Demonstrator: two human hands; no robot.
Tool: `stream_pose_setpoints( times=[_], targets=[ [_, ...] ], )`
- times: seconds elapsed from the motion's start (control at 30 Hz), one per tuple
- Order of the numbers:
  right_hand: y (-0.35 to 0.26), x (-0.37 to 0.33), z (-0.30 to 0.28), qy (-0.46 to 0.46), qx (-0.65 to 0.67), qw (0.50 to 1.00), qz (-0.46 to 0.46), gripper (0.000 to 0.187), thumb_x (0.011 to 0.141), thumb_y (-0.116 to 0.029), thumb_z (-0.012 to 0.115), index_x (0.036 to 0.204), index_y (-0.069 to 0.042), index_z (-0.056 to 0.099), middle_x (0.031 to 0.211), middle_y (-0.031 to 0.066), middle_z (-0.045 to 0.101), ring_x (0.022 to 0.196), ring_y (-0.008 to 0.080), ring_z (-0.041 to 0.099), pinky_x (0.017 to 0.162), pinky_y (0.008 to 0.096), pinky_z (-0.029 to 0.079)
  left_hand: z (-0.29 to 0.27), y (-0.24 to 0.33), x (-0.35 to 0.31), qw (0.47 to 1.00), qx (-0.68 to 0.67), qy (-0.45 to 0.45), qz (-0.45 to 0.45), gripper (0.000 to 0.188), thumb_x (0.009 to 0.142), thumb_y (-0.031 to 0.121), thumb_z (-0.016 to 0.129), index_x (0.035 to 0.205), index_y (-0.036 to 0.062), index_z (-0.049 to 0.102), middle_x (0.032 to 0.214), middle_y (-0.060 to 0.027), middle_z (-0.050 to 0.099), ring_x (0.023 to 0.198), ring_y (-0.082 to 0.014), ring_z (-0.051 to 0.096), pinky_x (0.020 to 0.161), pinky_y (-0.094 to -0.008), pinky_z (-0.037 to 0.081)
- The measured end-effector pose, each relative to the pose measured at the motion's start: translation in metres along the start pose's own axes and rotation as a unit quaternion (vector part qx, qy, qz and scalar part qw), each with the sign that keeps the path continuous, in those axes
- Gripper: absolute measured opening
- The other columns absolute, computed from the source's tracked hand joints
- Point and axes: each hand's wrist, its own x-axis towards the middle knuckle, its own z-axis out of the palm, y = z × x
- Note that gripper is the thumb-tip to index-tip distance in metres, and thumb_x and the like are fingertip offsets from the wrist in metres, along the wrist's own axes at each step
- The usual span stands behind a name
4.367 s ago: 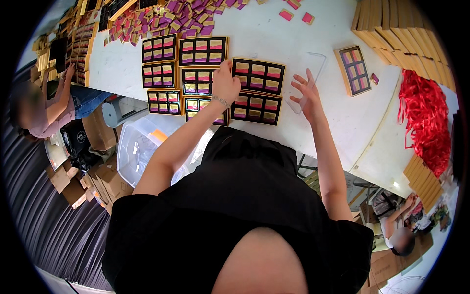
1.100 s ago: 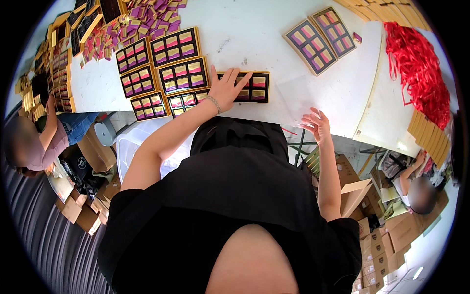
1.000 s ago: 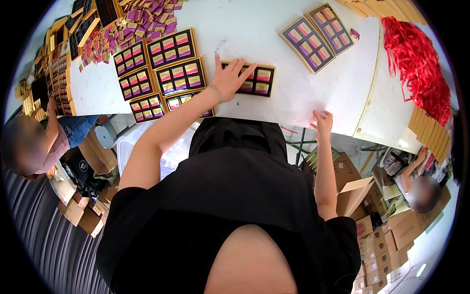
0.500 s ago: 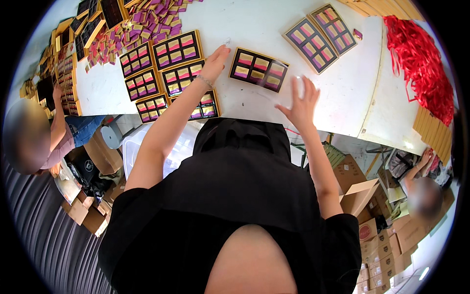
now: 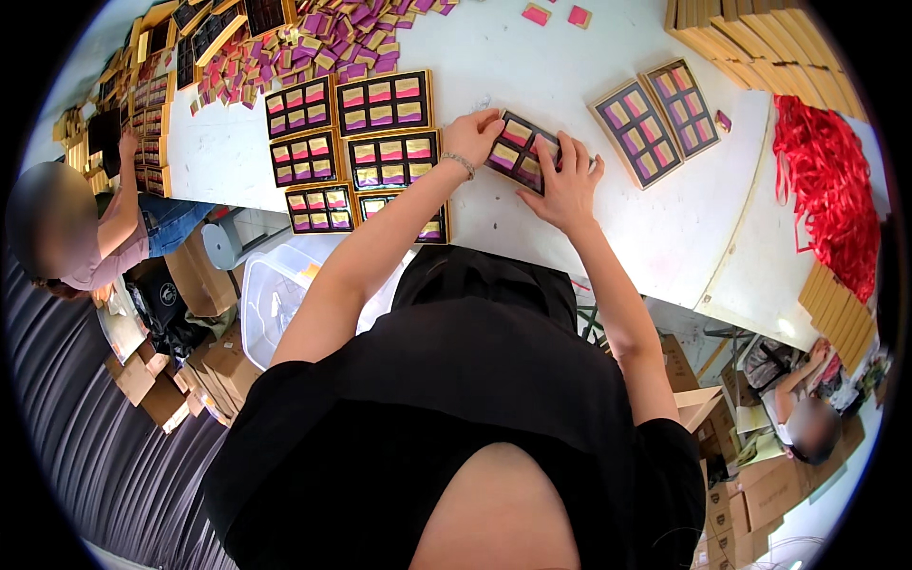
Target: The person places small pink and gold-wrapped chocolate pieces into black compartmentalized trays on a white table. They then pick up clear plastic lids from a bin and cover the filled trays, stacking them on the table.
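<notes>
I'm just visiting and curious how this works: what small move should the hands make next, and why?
Probably a gentle press on the right end of the six-compartment box with the right hand, while the left hand steadies the other end: the right fingers spread over that end, and the left fingers touch the opposite one.

The left grip (image 5: pixel 472 140) and right grip (image 5: pixel 570 185) have moved in and now both touch one black-and-gold box (image 5: pixel 518 147).
</notes>
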Motion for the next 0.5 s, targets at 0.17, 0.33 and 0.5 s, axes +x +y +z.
stream_pose_setpoints(
  times=[0.17, 0.33, 0.5],
  targets=[
    [0.006, -0.001, 0.008, 0.011, -0.026, 1.0, 0.0, 0.097, 0.06, -0.053, 0.081, 0.144, -0.024, 0.04, 0.144, 0.0122, 0.034, 0.13, 0.0335, 0.034, 0.097, 0.0721, 0.023, 0.001, 0.017, -0.006, 0.996, 0.086, -0.007, -0.028, 0.035, 0.089, 0.032, 0.061, 0.112, 0.0073, 0.069, 0.097, -0.0145, 0.072, 0.09, -0.0252, 0.07, 0.08, -0.0329, 0.053],
    [0.009, 0.004, 0.005, -0.02, -0.038, 0.999, 0.0, 0.097, 0.061, -0.055, 0.08, 0.144, -0.023, 0.04, 0.144, 0.012, 0.035, 0.129, 0.0342, 0.034, 0.095, 0.0739, 0.022, 0.0, 0.023, -0.004, 0.993, 0.111, -0.014, -0.027, 0.031, 0.088, 0.023, 0.065, 0.112, 0.0036, 0.07, 0.098, -0.0135, 0.073, 0.09, -0.0196, 0.07, 0.08, -0.0282, 0.053],
    [0.014, 0.005, 0.011, 0.019, -0.041, 0.999, -0.004, 0.098, 0.058, -0.051, 0.081, 0.143, -0.022, 0.041, 0.142, 0.013, 0.037, 0.128, 0.0348, 0.035, 0.094, 0.0684, 0.027, 0.007, 0.025, 0.001, 0.996, 0.07, 0.021, -0.049, 0.029, 0.081, 0.019, 0.07, 0.107, 0.0037, 0.071, 0.098, -0.0112, 0.073, 0.088, -0.0195, 0.071, 0.079, -0.0287, 0.054]
  ],
)
